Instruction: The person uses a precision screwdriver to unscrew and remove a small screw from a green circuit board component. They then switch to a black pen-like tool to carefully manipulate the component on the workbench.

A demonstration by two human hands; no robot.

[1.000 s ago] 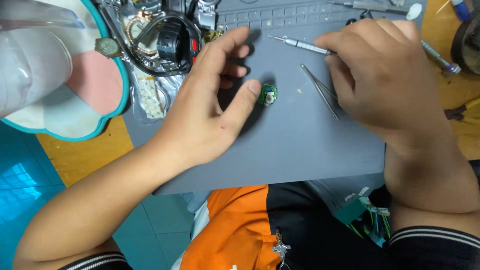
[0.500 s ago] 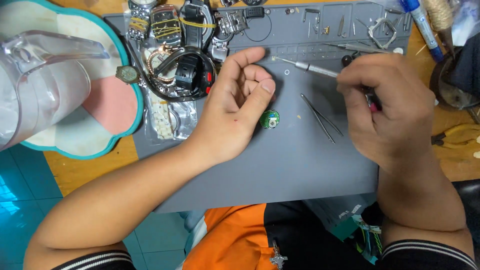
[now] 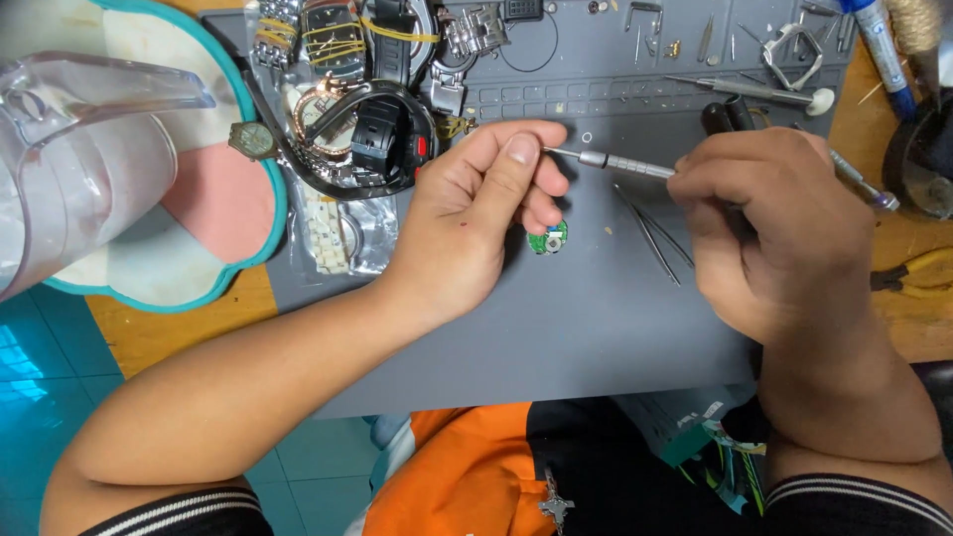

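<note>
Screwdriver (image 3: 625, 165) is up now: your right hand (image 3: 784, 233) has closed its grip on the handle, and your left hand (image 3: 476, 213) has risen to pinch the tip. Green watch movement (image 3: 548, 238) lies uncovered at centre frame on the grey mat (image 3: 596, 318), just below your fingers.

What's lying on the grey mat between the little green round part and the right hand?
In the head view, a pair of thin metal tweezers lies on the grey mat between the green round part and the right hand. Otherwise bare mat.

The left hand (image 3: 476, 213) partly hides the small green watch part (image 3: 549, 239).
</note>
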